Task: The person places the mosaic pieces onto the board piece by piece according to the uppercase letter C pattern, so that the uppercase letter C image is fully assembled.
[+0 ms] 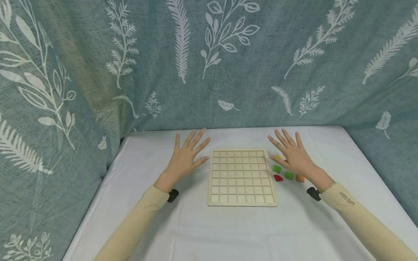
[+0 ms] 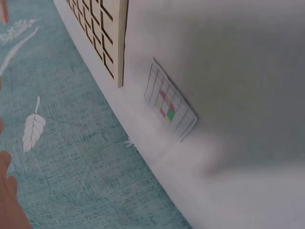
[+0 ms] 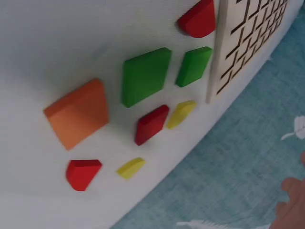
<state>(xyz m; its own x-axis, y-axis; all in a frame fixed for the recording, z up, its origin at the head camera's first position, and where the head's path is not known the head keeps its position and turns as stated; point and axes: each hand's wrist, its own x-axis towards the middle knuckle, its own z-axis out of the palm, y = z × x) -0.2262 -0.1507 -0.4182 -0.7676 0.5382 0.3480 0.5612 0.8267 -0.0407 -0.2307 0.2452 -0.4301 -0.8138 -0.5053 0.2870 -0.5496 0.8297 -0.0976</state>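
Observation:
My left hand (image 1: 183, 160) is held over the table left of a pale wooden grid board (image 1: 241, 177), fingers spread and holding nothing. Partly hidden beneath it is a small card (image 2: 157, 88) printed with a grid and a coloured pattern. On the board's right side, my right hand (image 1: 296, 158) also has its fingers spread with nothing in them. Under and around it lie an orange square block (image 3: 78, 114), two green blocks (image 3: 147, 76), a red square-looking block (image 3: 151, 125), two red rounded pieces (image 3: 199, 20) and two yellow pieces (image 3: 181, 114).
A white cloth (image 1: 228, 232) covers the table. Behind it and at both sides hangs a blue-green leaf-patterned curtain (image 1: 196, 98). Dark wrist devices (image 1: 173, 195) sit at both wrists.

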